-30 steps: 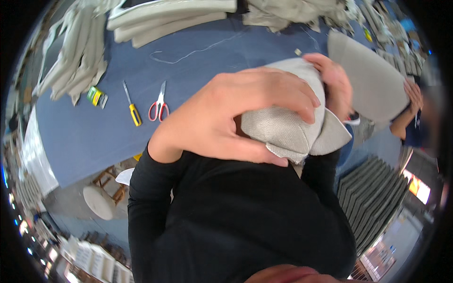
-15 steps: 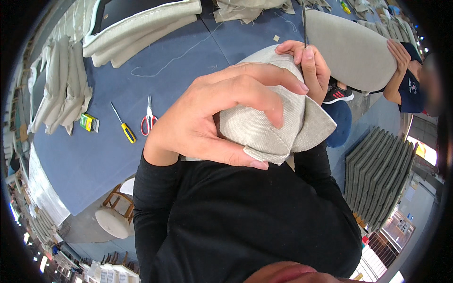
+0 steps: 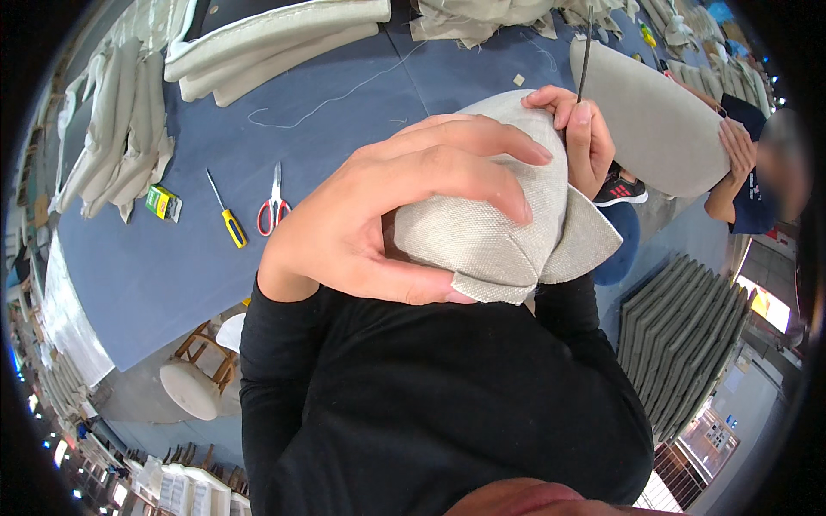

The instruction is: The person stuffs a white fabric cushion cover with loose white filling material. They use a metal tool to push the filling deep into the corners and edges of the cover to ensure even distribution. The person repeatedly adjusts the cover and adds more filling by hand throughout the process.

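A beige woven-fabric cushion or padded panel [image 3: 469, 241] is tilted up in front of my chest, its seamed corner toward me and a loose fabric flap [image 3: 587, 242] sticking out on the right. My left hand [image 3: 387, 202] wraps over it, thumb at the folded lower edge and fingers across the top. On the far right side, the curled fingers of my right hand [image 3: 581, 133] hold a thin dark metal rod [image 3: 586, 62] that points upward. The rod's lower end is hidden by the fingers.
Red-handled scissors [image 3: 274, 206], a yellow screwdriver [image 3: 231, 225] and a small green-yellow box [image 3: 162, 203] lie on the blue table [image 3: 172, 284]. Beige covers [image 3: 284, 43] are stacked beyond. At right a co-worker's hand [image 3: 738, 146] holds a large beige panel [image 3: 654, 120]; grey panels [image 3: 680, 335] stand below.
The whole view has shifted slightly. My hands keep nearly the same hold on the cushion, and the rod leans a little more to the right. Another co-worker's arm now shows behind the large panel.
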The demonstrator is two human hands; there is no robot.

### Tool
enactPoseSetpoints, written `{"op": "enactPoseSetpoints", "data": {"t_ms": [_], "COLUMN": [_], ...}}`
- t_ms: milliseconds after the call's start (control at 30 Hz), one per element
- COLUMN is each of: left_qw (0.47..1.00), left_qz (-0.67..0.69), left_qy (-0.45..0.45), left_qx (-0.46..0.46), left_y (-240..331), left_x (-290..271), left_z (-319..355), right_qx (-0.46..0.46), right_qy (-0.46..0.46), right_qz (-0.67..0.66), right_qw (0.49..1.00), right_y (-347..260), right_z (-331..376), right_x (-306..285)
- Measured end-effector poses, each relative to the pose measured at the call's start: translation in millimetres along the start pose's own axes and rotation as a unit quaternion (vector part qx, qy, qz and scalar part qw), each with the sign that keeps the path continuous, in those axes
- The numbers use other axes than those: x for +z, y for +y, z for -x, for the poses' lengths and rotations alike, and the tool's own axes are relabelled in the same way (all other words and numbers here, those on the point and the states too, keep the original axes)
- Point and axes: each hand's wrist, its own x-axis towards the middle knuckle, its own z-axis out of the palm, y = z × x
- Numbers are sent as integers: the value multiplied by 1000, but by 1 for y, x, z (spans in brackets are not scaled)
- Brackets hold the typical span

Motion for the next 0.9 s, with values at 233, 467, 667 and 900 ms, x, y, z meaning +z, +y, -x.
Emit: {"op": "enactPoseSetpoints", "data": {"t_ms": [233,467,667,900], "left_qw": [997,999,995,992], "left_qz": [35,20,-35,-20], "left_qy": [-34,-29,-94,-111], "left_qx": [56,21,10,48], "left_y": [-12,-9,2,-8], "left_x": [-9,-6,-11,-7], "left_z": [-4,-8,-30,-36], "right_qx": [-27,-46,-40,-56], "right_qy": [-33,-43,-38,-33], "right_qz": [27,11,-12,-5], "right_qw": [999,998,998,998], "right_y": [8,17,16,17], "right_z": [-7,-13,-12,-8], "right_x": [-3,-6,-8,-8]}}
